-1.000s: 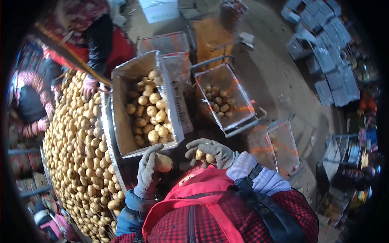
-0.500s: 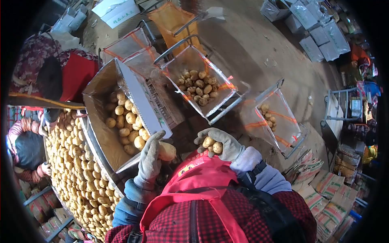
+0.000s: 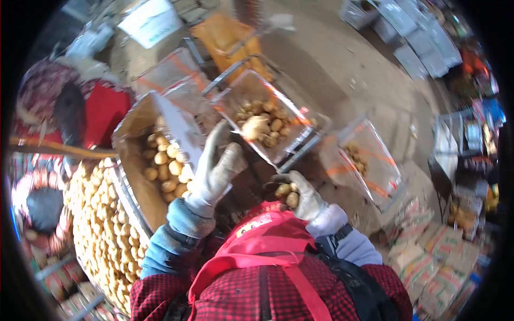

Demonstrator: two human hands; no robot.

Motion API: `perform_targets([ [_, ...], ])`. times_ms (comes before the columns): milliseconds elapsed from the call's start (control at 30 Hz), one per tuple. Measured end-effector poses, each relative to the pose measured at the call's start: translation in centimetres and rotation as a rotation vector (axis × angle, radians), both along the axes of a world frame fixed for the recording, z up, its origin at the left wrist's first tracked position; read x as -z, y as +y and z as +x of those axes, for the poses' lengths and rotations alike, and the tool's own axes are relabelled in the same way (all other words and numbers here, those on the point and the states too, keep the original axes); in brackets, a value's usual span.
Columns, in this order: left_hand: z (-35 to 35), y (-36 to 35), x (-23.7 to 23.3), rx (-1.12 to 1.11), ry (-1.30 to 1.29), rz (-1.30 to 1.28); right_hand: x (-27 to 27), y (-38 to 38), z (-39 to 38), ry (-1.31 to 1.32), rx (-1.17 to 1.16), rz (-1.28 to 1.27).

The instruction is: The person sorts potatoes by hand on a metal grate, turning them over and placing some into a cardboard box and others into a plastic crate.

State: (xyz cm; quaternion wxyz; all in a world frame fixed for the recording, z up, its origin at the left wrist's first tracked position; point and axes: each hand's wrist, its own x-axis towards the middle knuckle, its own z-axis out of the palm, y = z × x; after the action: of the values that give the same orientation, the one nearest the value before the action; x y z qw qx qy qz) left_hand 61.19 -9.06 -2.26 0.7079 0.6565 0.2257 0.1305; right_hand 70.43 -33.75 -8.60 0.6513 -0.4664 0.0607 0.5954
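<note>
My gloved left hand [image 3: 217,166] is raised between the cardboard box and the lined crate, fingers spread and holding nothing. A large pale potato [image 3: 256,128], blurred by motion, is at the lined crate [image 3: 289,152], over the smaller potatoes [image 3: 276,125] inside it. My gloved right hand [image 3: 304,197] is in front of my red apron, its fingers curled around a few small potatoes [image 3: 292,200]. Close to my left hand stands the cardboard box [image 3: 140,184] with potatoes [image 3: 170,166] in it.
A big heap of potatoes [image 3: 104,219] fills the table at left, with another person [image 3: 45,206] beside it. To the right stands a second lined crate [image 3: 383,182] holding some potatoes. Stacked flat sacks [image 3: 439,251] lie at lower right; wrapped boxes [image 3: 420,45] stand at upper right.
My left hand has let go of the large potato and moved up and forward, opening. That potato is now at the middle crate. My right hand has shifted slightly, still holding its potatoes.
</note>
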Motion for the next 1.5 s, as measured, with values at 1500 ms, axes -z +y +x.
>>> perform_targets([
  [1500, -33.2, -7.5, 0.9, -0.856, 0.935, 0.918, -6.3, 34.2, -18.2, -0.29, -0.894, 0.562],
])
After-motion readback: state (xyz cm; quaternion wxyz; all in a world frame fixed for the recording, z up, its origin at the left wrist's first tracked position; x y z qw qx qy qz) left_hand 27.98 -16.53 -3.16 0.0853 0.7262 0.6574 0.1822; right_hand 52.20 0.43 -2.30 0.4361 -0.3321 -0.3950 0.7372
